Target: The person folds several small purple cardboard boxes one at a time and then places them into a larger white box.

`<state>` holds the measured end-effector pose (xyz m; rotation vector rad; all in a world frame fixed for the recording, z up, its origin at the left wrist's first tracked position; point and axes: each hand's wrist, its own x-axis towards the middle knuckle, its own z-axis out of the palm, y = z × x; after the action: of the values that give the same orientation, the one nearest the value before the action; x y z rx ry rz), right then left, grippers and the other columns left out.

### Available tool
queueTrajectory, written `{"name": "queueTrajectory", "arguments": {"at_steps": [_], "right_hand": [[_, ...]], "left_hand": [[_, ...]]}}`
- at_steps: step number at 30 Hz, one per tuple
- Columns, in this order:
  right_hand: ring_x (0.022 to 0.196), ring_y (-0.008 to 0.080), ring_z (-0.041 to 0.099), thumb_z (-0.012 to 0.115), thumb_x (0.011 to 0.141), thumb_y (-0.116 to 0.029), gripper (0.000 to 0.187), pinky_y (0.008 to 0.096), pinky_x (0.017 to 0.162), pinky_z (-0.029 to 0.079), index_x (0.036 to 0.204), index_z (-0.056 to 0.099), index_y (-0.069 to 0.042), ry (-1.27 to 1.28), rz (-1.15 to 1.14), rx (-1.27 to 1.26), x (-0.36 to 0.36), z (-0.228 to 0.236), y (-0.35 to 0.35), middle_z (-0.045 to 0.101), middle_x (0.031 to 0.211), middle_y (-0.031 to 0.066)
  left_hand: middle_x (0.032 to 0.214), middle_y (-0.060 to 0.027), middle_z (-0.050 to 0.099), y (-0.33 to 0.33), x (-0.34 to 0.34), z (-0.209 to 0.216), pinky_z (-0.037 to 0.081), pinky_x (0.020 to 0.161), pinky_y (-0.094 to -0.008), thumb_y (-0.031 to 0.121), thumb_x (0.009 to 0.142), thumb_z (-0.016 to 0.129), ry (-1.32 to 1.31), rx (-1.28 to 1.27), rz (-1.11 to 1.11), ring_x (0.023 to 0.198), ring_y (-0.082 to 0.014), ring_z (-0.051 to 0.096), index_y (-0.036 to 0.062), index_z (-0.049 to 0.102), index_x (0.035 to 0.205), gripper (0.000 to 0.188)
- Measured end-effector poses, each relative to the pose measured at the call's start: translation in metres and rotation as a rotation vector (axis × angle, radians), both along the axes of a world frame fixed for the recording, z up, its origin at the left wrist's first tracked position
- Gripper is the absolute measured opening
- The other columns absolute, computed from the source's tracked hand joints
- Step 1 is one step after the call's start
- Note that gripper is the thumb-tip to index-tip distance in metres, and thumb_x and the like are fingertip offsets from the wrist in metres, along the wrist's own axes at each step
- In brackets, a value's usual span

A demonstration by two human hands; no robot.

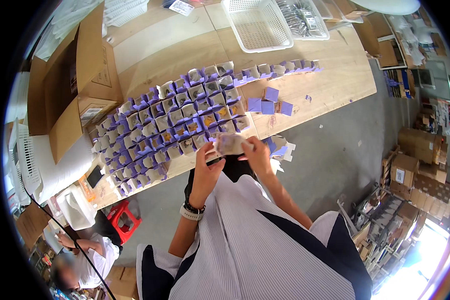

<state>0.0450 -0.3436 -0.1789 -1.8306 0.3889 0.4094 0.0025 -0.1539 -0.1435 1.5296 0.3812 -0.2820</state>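
Observation:
In front of my chest, at the table's near edge, I hold a small pale and purple box (228, 144), smeared by motion. My left hand (206, 165) has its fingers against the left side of it, thumb bent below. On its right side my right hand (257, 156) grips it between thumb and fingers. Just beyond stand rows of small open-topped purple boxes (175, 117), packed side by side; some show grey or orange contents. A single line of such boxes (280, 70) runs off to the right. Several closed purple boxes (267, 107) lie nearby.
A large open carton (92, 75) stands at the table's left. White baskets (257, 25) sit at the far edge, one with small packets. By my right hand, purple and white boxes (279, 148) hang near the edge. A red stool (123, 220) and another person (87, 255) are at lower left.

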Motion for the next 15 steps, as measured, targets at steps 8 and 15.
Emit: {"name": "queueTrajectory", "arguments": {"at_steps": [8, 15], "right_hand": [[0.066, 0.0126, 0.065, 0.067, 0.093, -0.019, 0.032, 0.0312, 0.058, 0.058, 0.116, 0.068, 0.003, -0.205, -0.107, -0.36, 0.129, -0.046, -0.078, 0.058, 0.073, 0.0084], [0.087, 0.037, 0.072, 0.058, 0.089, -0.028, 0.031, 0.0457, 0.081, 0.055, 0.108, 0.076, -0.012, -0.256, 0.14, -0.719, 0.215, -0.115, -0.064, 0.073, 0.092, 0.0213]], "left_hand": [[0.134, -0.0122, 0.057, -0.01, 0.005, 0.005, 0.052, 0.098, -0.0342, 0.007, 0.096, 0.064, 0.065, 0.052, -0.095, 0.124, -0.0225, 0.057, 0.002, 0.047, 0.139, 0.047], [0.132, -0.0098, 0.059, -0.008, 0.003, 0.006, 0.051, 0.097, -0.0323, 0.005, 0.098, 0.06, 0.071, 0.038, -0.054, 0.122, -0.0205, 0.059, 0.0026, 0.051, 0.135, 0.038]]}}
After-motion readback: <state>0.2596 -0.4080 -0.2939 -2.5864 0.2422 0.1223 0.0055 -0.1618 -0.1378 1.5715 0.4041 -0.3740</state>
